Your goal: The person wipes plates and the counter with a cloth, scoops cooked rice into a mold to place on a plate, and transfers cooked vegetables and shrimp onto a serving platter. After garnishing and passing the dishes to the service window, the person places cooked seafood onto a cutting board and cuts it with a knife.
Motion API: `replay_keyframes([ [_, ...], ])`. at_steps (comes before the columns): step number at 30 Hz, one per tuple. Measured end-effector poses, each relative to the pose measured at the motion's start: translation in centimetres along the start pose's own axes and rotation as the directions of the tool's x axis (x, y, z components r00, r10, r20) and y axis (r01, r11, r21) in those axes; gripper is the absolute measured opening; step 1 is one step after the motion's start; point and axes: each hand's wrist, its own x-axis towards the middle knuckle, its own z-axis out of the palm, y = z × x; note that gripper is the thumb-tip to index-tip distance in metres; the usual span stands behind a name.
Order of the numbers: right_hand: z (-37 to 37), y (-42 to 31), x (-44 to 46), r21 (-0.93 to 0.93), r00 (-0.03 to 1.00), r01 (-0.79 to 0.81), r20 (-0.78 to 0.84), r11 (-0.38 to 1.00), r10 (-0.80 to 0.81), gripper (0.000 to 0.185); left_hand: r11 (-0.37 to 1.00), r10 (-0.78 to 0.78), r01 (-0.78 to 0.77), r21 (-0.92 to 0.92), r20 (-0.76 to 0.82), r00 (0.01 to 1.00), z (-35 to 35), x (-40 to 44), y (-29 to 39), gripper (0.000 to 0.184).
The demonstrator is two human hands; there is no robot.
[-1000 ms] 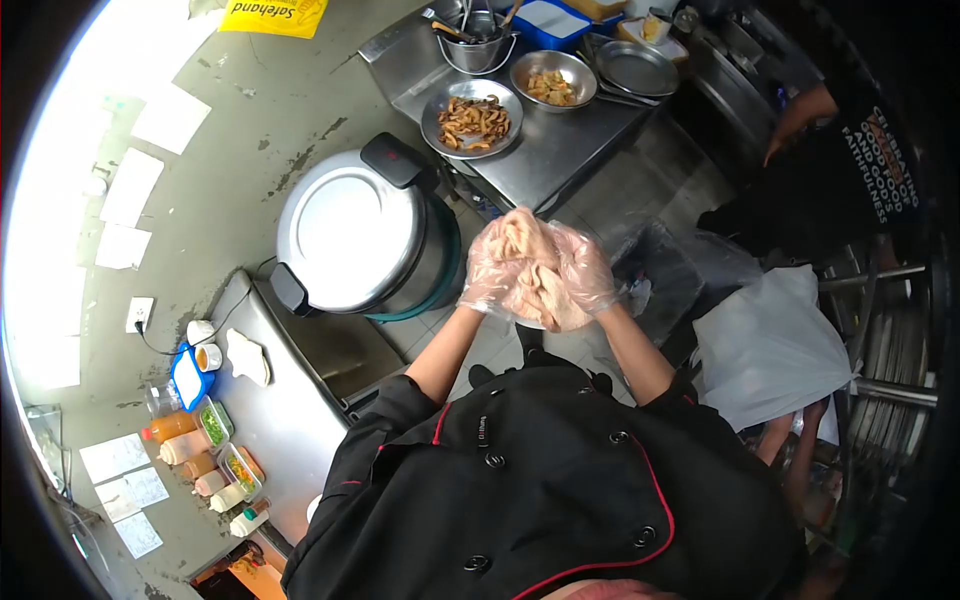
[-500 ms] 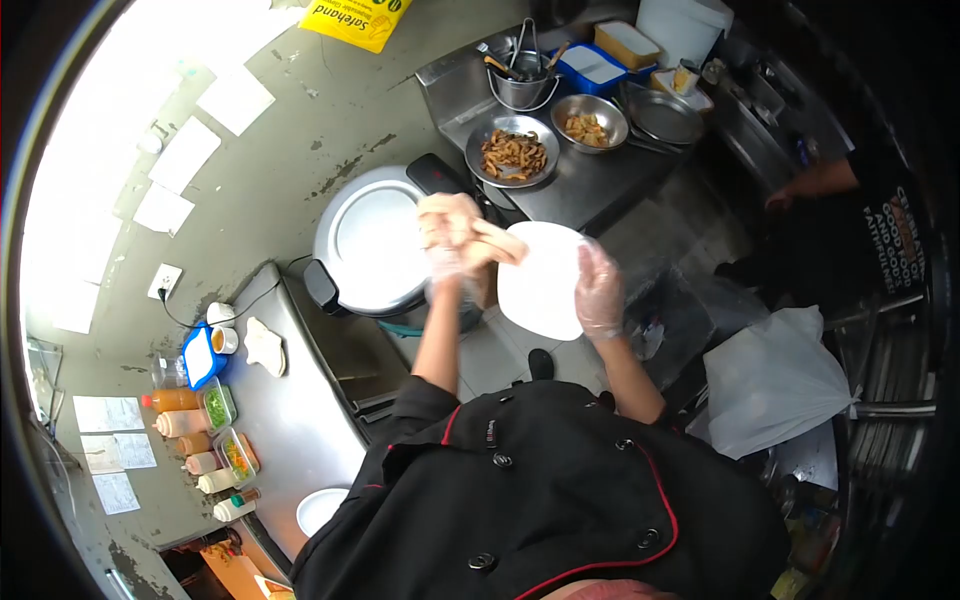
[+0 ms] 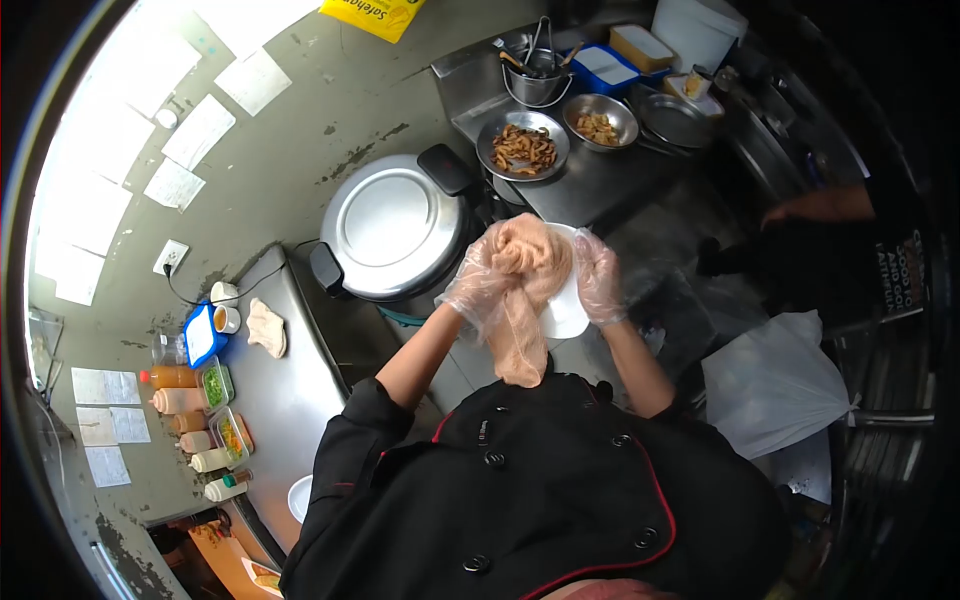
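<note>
My left hand (image 3: 482,275), in a clear plastic glove, is wrapped round a pale, breaded-looking piece of food (image 3: 528,330) whose long end hangs down toward my chest. Behind that food, my right hand (image 3: 598,282), also gloved, grips the right rim of a white plate (image 3: 568,305). The food covers the plate's left part. Just left of my hands stands a large round cooker with a silver lid (image 3: 392,225).
Beyond the cooker, a steel counter (image 3: 590,185) carries a pan of browned strips (image 3: 523,147) and a bowl of pieces (image 3: 600,122). Bottles and tubs line the left counter (image 3: 285,390). A white bag (image 3: 775,380) and a co-worker's arm (image 3: 825,205) are at right.
Since half a second ago, the food has moved right, over the plate, and its end now hangs down. One second ago both hands held the food and no plate showed between them.
</note>
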Motion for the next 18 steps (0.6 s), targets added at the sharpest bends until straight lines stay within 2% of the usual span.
replay_keyframes([
  [1, 0.3, -1.2, -0.2, 0.034, 0.999, 0.013, -0.038, 0.999, -0.012, 0.028, 0.996, -0.014, 0.006, -0.092, -0.078, 0.997, 0.3, 0.2, 0.2, 0.059],
  [3, 1.1, -1.4, -0.8, -0.059, 0.995, 0.034, -0.092, 0.998, -0.039, 0.027, 0.998, 0.057, -0.061, -0.009, -0.243, 0.968, 2.1, 0.5, 1.7, 0.056],
  [4, 1.7, -1.6, -1.0, -0.102, 0.991, 0.047, -0.124, 0.994, -0.059, 0.027, 0.979, 0.038, -0.095, -0.18, -0.295, 0.955, 3.0, 0.9, 3.1, 0.047],
  [5, 1.8, -3.7, -0.6, -0.044, 0.977, 0.157, -0.14, 0.987, -0.161, 0.024, 0.982, 0.186, -0.164, 0.093, -0.331, 0.925, 2.4, 1.7, 2.0, 0.042],
  [6, 1.7, -4.5, -0.5, -0.133, 0.969, 0.188, -0.134, 0.973, -0.206, 0.024, 0.908, 0.338, -0.214, 0.359, -0.329, 0.882, 1.7, 2.2, 0.6, 0.037],
  [8, 1.7, -5.2, -0.6, -0.305, 0.953, 0.238, -0.108, 0.922, -0.282, 0.023, 0.949, 0.314, -0.285, 0.133, -0.451, 0.836, 2.3, 2.7, -1.0, 0.039],
  [9, 1.7, -5.3, -0.4, -0.275, 0.931, 0.302, -0.122, 0.913, -0.345, 0.023, 0.945, 0.291, -0.326, 0.022, -0.506, 0.812, 2.3, 3.0, -1.5, 0.04],
  [12, 0.1, -7.6, 0.2, -0.375, 0.903, 0.398, -0.001, 0.838, -0.429, 0.021, 0.954, 0.107, -0.182, -0.237, -0.299, 0.948, 0.1, 1.9, -1.8, 0.045],
  [13, -0.8, -8.3, 0.7, -0.354, 0.863, 0.502, 0.138, 0.789, -0.487, 0.021, 0.971, 0.218, -0.222, -0.094, -0.05, 0.975, -1.7, 1.6, -1.6, 0.046],
  [15, -2.0, -9.6, 2.0, -0.26, 0.723, 0.68, 0.395, 0.686, -0.567, 0.02, 0.953, 0.192, -0.238, 0.187, 0.237, 0.952, -2.2, -0.5, 2.6, 0.043],
  [16, -2.2, -10.3, 2.1, -0.25, 0.722, 0.673, 0.424, 0.696, -0.546, 0.02, 0.925, 0.099, -0.181, 0.333, 0.249, 0.963, -0.6, -2.4, 6.9, 0.039],
  [18, -2.1, -11.2, 2.4, -0.234, 0.713, 0.67, 0.469, 0.704, -0.522, 0.02, 0.992, 0.118, -0.116, -0.048, 0.041, 0.992, 0.5, -3.1, 6.9, 0.034],
])
